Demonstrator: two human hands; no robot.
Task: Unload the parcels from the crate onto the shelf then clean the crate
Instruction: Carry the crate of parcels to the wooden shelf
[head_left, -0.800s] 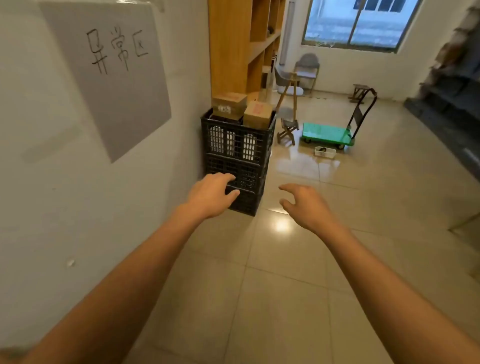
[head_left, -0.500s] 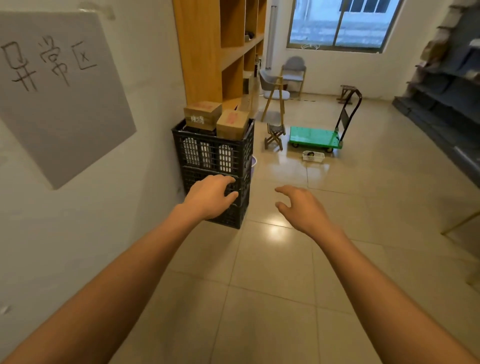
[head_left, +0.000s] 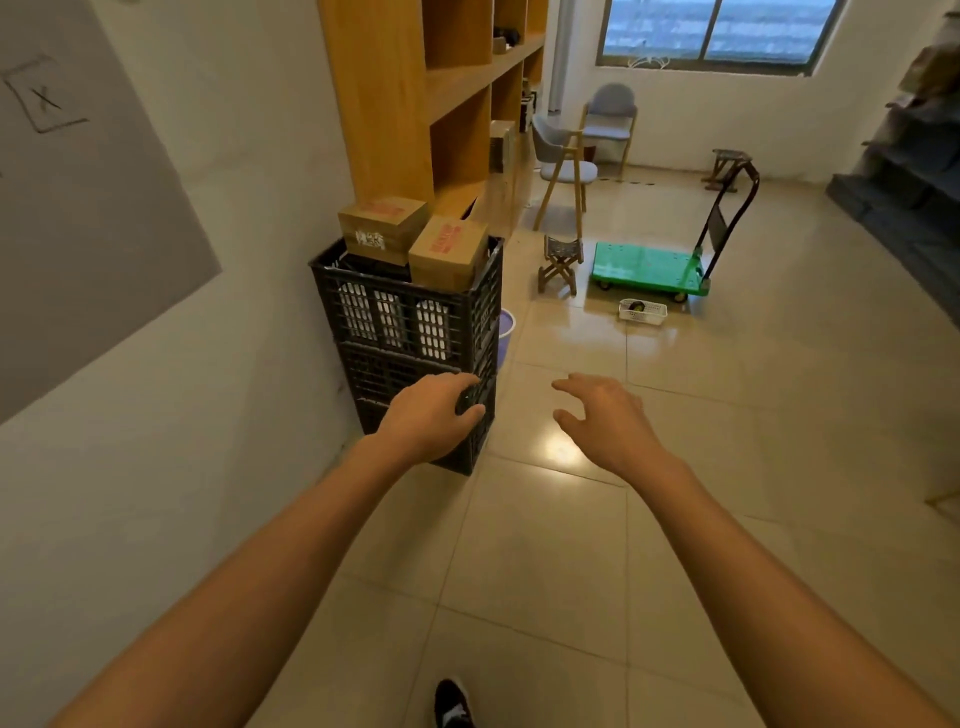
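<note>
Two cardboard parcels (head_left: 384, 228) (head_left: 448, 253) sit atop a stack of black plastic crates (head_left: 410, 332) against the wall, beside the wooden shelf (head_left: 415, 98). Both hands reach out empty, short of the stack: the left hand (head_left: 428, 415) overlaps the lower crates in view, fingers loosely bent, while the right hand (head_left: 605, 418) hovers over the floor tiles just right of them, fingers spread. Beyond stands a green trolley (head_left: 647, 266).

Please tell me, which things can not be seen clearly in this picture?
Head view only:
- Inside of the top crate: hidden by two parcels and its walls.
- Purple bucket: mostly behind the crates.
- Wall sign: cut by the left edge.
- Left hand: its fingertips are unclear against the crates.
</note>
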